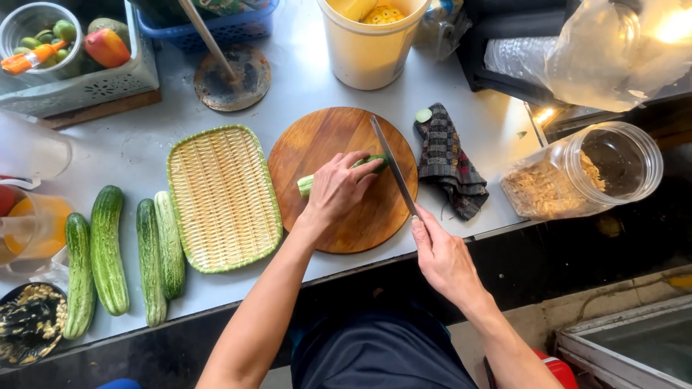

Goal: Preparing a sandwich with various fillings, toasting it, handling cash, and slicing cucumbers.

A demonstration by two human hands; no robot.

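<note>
Right hand (441, 256), nearest me, grips the knife (393, 166); my left hand (337, 189) presses the cucumber (310, 184) onto the round cutting board (324, 140), fingers curled over it.

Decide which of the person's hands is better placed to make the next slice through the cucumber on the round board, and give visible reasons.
The right hand: it grips the knife, whose blade lies across the cucumber near its end. The left hand is pressed over the cucumber, steadying it on the round wooden board.

clear plastic bag (613, 50) | top right, crumpled | clear jar (584, 173) lying sideways | right counter edge
</note>
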